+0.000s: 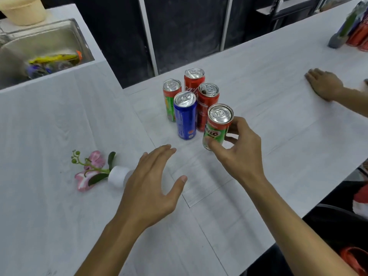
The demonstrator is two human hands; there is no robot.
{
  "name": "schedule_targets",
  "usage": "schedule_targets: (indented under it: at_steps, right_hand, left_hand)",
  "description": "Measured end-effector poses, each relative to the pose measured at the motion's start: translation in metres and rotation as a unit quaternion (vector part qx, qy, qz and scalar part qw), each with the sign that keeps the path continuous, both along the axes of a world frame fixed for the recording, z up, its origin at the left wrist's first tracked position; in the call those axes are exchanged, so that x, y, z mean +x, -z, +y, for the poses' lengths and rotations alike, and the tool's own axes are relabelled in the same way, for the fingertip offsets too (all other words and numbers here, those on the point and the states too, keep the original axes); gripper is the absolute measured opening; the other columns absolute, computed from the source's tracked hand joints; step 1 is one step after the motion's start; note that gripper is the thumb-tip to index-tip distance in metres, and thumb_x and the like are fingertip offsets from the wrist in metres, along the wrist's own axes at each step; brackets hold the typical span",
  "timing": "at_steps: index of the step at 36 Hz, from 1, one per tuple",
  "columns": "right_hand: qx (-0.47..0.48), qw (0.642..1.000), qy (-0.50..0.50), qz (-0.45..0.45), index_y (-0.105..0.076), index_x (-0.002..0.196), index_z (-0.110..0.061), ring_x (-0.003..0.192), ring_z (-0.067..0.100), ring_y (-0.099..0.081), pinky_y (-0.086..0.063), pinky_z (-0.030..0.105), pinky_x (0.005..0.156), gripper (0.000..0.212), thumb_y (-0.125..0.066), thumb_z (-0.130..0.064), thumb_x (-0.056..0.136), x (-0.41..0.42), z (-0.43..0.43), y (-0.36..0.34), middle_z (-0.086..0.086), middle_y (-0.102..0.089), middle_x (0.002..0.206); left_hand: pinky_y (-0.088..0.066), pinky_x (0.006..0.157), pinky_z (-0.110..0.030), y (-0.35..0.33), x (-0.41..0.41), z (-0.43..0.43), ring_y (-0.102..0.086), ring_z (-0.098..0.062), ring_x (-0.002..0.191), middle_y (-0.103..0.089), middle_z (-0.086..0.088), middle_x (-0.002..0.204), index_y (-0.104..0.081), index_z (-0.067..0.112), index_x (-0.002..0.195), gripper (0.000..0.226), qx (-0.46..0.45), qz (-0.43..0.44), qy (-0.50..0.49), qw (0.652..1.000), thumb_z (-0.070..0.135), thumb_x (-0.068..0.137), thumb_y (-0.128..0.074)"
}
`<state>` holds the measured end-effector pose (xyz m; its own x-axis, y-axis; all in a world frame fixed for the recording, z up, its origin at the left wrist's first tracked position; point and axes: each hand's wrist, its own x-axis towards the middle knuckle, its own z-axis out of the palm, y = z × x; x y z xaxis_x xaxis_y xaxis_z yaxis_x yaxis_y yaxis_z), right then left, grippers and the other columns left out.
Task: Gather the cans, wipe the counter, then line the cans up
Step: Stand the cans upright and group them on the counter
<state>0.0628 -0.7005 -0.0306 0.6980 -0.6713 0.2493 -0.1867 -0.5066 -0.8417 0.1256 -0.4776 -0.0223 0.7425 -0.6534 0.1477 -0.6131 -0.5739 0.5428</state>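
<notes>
Several cans stand bunched together on the white counter point(278, 108). My right hand point(237, 148) grips a green Milo can point(216, 128) at the front right of the bunch, tilted slightly. Beside it stand a blue can point(185, 116), two red cans point(206, 105) point(194, 79) and a red-and-green can point(171, 98). My left hand point(151, 182) hovers open above the counter, in front of the blue can, holding nothing.
A small white pot with a pink artificial flower point(97, 170) lies on its side left of my left hand. A steel sink point(39, 50) holds items at the far left. Another person's hand point(324, 84) rests on the counter at right, with more cans point(356, 30) behind.
</notes>
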Motion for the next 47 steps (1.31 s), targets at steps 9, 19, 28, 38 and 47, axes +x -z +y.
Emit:
schedule_targets:
  at_steps: [9, 19, 28, 38, 47]
  right_hand:
    - [0.011, 1.000, 0.007, 0.012, -0.055, 0.131, -0.024, 0.104, 0.002, -0.064, -0.050, 0.008, 0.082, 0.067, -0.085, -0.045, 0.074, 0.004, -0.024, 0.020, -0.013, -0.065, 0.120]
    - [0.009, 1.000, 0.002, 0.029, -0.053, 0.134, -0.024, 0.105, 0.001, -0.060, -0.045, 0.003, 0.080, 0.069, -0.085, -0.043, 0.076, 0.012, -0.031, 0.030, -0.020, -0.058, 0.120]
    - [0.009, 0.999, 0.002, 0.041, -0.053, 0.135, -0.024, 0.098, -0.006, -0.059, -0.042, -0.004, 0.073, 0.069, -0.084, -0.045, 0.077, 0.017, -0.034, 0.035, -0.022, -0.056, 0.118]
    - [0.002, 0.996, 0.006, 0.094, -0.044, 0.146, -0.027, 0.126, 0.010, -0.054, -0.050, 0.031, 0.100, 0.081, -0.076, -0.061, 0.079, 0.009, -0.033, 0.033, -0.007, -0.056, 0.144]
    - [-0.053, 0.974, 0.005, 0.222, -0.033, 0.156, -0.024, 0.146, 0.016, -0.036, -0.030, 0.028, 0.106, 0.092, -0.054, -0.078, 0.085, -0.035, -0.001, 0.031, -0.004, -0.037, 0.161]
  left_hand:
    - [-0.017, 0.113, -0.019, 0.019, 0.010, -0.024, -0.032, -0.002, 0.146, -0.037, 0.020, 0.159, -0.035, 0.044, 0.151, 0.069, 0.040, 0.018, 0.003, 0.999, 0.070, 0.088, -0.050]
    - [-0.020, 0.105, -0.011, 0.027, 0.012, -0.033, -0.023, 0.014, 0.135, -0.033, 0.031, 0.149, -0.038, 0.043, 0.150, 0.069, 0.035, 0.026, 0.001, 0.999, 0.066, 0.088, -0.056]
    - [-0.014, 0.102, -0.002, 0.032, 0.015, -0.033, -0.018, 0.021, 0.133, -0.027, 0.035, 0.149, -0.036, 0.043, 0.152, 0.070, 0.034, 0.046, 0.001, 0.998, 0.066, 0.088, -0.055]
    - [-0.028, 0.118, -0.026, 0.031, 0.012, -0.031, -0.022, 0.014, 0.137, -0.034, 0.028, 0.153, -0.038, 0.041, 0.151, 0.068, 0.027, 0.051, 0.005, 0.998, 0.063, 0.089, -0.056]
    - [-0.005, 0.116, -0.019, 0.030, 0.005, -0.015, -0.009, 0.013, 0.141, -0.028, 0.026, 0.161, -0.031, 0.046, 0.152, 0.070, 0.037, 0.043, 0.011, 0.998, 0.069, 0.090, -0.053]
